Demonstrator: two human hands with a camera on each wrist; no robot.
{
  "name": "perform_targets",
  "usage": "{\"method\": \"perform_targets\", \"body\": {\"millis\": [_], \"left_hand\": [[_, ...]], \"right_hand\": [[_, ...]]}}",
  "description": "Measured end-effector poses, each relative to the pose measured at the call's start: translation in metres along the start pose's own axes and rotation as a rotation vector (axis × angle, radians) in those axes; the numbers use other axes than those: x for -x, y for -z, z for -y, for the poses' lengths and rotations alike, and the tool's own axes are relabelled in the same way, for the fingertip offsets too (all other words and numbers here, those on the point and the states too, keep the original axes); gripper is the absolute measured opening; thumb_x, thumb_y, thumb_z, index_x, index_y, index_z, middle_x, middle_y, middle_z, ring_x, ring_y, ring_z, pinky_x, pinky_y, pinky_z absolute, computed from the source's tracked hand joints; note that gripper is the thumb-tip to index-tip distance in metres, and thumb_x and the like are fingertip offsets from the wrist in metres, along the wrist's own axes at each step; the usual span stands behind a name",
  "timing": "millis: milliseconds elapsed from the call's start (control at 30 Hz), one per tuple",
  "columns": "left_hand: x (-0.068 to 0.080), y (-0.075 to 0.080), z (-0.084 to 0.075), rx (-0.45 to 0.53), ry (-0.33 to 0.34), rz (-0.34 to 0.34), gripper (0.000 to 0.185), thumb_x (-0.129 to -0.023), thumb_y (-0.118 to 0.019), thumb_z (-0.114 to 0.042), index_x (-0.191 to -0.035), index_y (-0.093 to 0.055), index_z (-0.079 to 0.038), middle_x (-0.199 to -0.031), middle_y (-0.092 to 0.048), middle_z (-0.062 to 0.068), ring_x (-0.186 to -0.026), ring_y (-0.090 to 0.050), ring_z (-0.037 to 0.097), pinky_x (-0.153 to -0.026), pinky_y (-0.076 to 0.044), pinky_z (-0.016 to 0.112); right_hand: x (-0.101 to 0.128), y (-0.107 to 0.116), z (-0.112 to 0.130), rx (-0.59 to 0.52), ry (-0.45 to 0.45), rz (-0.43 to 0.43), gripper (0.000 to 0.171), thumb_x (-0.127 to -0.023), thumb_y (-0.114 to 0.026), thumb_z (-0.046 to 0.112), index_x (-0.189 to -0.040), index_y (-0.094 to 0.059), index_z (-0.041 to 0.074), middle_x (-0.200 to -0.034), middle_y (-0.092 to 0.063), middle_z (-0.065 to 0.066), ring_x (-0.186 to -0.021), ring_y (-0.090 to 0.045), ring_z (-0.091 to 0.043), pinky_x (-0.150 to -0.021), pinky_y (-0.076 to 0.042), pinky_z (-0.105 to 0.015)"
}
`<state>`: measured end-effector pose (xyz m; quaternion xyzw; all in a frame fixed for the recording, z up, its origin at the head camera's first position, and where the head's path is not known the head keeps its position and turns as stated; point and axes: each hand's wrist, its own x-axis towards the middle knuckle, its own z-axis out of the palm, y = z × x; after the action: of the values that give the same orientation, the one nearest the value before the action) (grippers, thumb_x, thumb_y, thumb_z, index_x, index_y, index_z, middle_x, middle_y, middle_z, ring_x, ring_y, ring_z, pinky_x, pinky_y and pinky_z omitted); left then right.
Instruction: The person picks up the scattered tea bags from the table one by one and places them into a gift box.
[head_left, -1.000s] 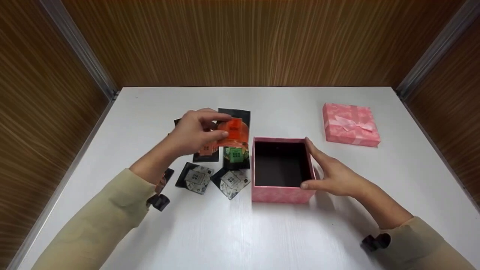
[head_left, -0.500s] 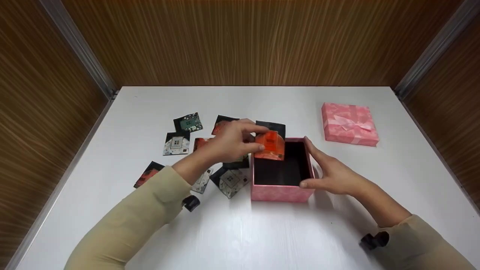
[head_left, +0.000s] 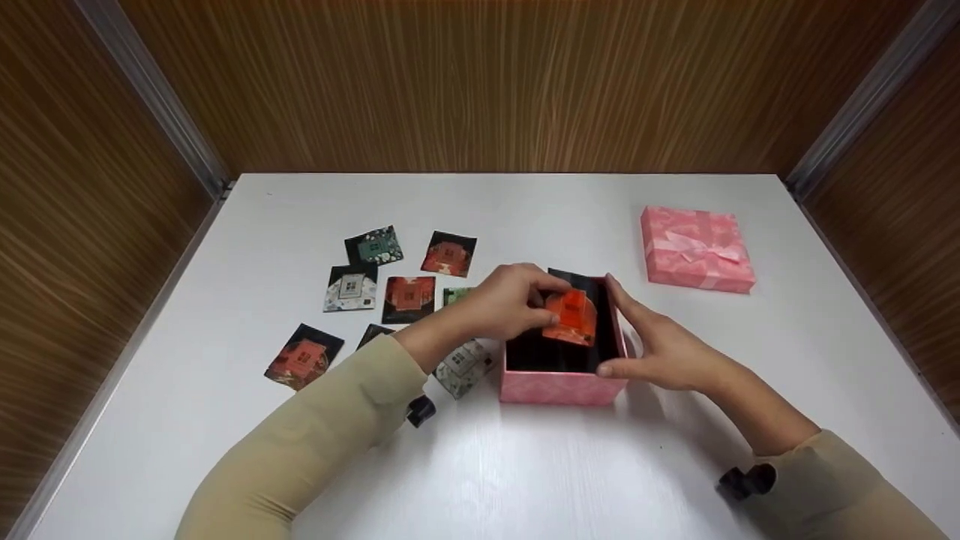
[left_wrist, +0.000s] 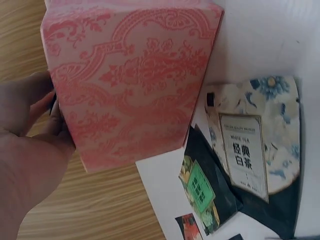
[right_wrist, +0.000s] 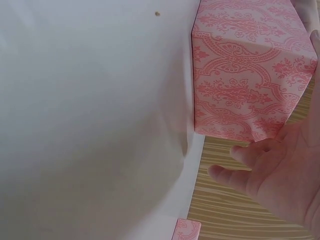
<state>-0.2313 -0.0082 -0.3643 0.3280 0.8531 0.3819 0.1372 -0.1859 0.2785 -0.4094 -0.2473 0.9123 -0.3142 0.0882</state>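
Head view showed my left hand (head_left: 504, 300) pinching an orange tea packet (head_left: 571, 317) over the open pink box (head_left: 561, 386), my right hand (head_left: 660, 346) bracing its side, fingers straight.

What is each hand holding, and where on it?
The left hand pinches an orange tea packet by its left edge, over the open pink box. The right hand has a grip on the box's right wall, thumb at the near corner.
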Motion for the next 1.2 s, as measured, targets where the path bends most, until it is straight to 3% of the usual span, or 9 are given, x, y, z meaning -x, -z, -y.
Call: {"method": "perform_targets", "body": {"millis": [233, 467, 1033, 1200], "left_hand": [[-0.010, -0.010, -0.005, -0.116, 0.041, 0.044, 0.042, -0.098, -0.076, -0.008, -0.140, -0.070, -0.006, -0.116, -0.075, 0.005, -0.092, -0.062, 0.012, -0.083, -0.052, 0.024], [-0.021, -0.015, -0.011, -0.226, 0.078, 0.065, 0.039, -0.095, -0.078, -0.006, -0.134, -0.074, -0.007, -0.114, -0.076, 0.003, -0.094, -0.062, 0.013, -0.087, -0.051, 0.026], [-0.030, -0.027, -0.017, -0.304, 0.172, 0.097, 0.039, -0.098, -0.079, -0.014, -0.136, -0.073, -0.009, -0.131, -0.074, 0.004, -0.122, -0.066, 0.018, -0.105, -0.051, 0.032], [-0.028, -0.031, -0.018, -0.375, 0.208, 0.117, 0.028, -0.098, -0.079, -0.020, -0.125, -0.079, -0.014, -0.120, -0.077, -0.002, -0.111, -0.068, 0.016, -0.100, -0.053, 0.035]], "right_hand": [[0.000, 0.000, -0.001, 0.005, -0.010, 0.000, 0.124, -0.086, -0.086, 0.050, -0.172, -0.004, 0.017, -0.173, -0.022, -0.020, -0.153, -0.034, -0.045, -0.119, -0.032, -0.065], [0.002, 0.000, -0.001, 0.001, -0.012, -0.003, 0.123, -0.087, -0.086, 0.050, -0.173, -0.004, 0.019, -0.173, -0.022, -0.018, -0.154, -0.033, -0.042, -0.120, -0.031, -0.064], [0.000, 0.000, -0.001, 0.010, 0.015, -0.009, 0.123, -0.086, -0.088, 0.047, -0.172, -0.006, 0.013, -0.172, -0.024, -0.020, -0.152, -0.035, -0.043, -0.119, -0.033, -0.064], [0.000, 0.000, -0.001, 0.006, 0.009, -0.008, 0.124, -0.086, -0.088, 0.047, -0.172, -0.007, 0.011, -0.172, -0.024, -0.020, -0.153, -0.034, -0.042, -0.119, -0.033, -0.063]]}}
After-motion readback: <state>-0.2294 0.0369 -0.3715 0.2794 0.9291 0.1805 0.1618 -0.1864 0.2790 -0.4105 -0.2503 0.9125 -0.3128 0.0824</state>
